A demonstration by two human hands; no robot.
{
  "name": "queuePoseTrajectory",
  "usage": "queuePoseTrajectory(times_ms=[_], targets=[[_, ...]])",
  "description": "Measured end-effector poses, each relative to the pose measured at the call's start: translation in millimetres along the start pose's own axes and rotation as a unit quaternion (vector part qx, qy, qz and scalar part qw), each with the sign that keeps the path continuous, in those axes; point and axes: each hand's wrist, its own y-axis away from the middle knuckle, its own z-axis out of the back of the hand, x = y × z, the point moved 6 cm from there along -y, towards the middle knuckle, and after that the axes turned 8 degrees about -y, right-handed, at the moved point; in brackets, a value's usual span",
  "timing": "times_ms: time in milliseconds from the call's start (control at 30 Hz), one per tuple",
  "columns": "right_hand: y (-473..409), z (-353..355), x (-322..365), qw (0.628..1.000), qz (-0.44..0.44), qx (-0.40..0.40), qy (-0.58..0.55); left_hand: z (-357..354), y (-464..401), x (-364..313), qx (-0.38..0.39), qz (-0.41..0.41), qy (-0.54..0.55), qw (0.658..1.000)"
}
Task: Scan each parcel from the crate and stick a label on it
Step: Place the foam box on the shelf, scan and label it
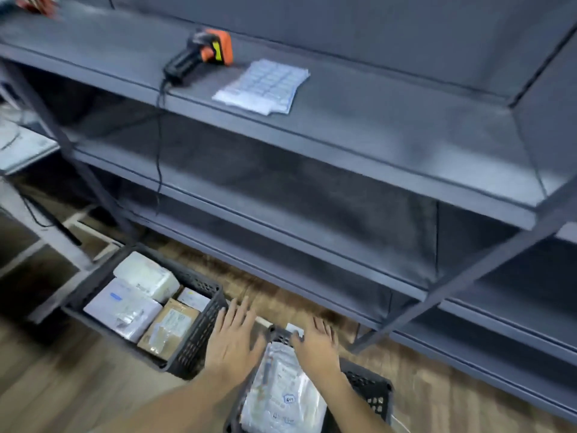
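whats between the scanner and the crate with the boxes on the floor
In the head view, two lower shelf boards and the scanner's black cable hanging down lie between the scanner and the left crate; below them is wooden floor.

Bare floor separates the two crates; shelf lies open right of label sheets.
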Motion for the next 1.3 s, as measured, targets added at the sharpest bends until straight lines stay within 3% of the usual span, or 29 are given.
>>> queuePoseTrajectory(times_ms=[233, 433, 567, 1000, 1300], targets=[[45.0, 71.3, 137.8, 0.995, 0.1, -0.013, 0.018, 125.0, 45.3, 58.1, -0.053, 0.069, 0.026, 0.996], [57.9, 79.7, 251.1, 0.978, 0.206, -0.01, 0.032, 191.0, 68.9, 129.4, -0.113, 0.137, 0.014, 0.984], [65.2, 62.6, 309.2, 0.97, 0.239, -0.002, 0.047, 214.1, 80.2, 185.0, -0.114, 0.155, 0.02, 0.981], [46.5, -5.9, 485.6, 0.971, 0.216, -0.069, 0.07, 278.1, 60.0, 386.2, -0.154, 0.092, 0.016, 0.984], [15.6, 3.3, 544.7, 0.976, 0.172, -0.106, 0.076, 318.4, 12.2, 446.9, -0.185, 0.022, 0.007, 0.982]])
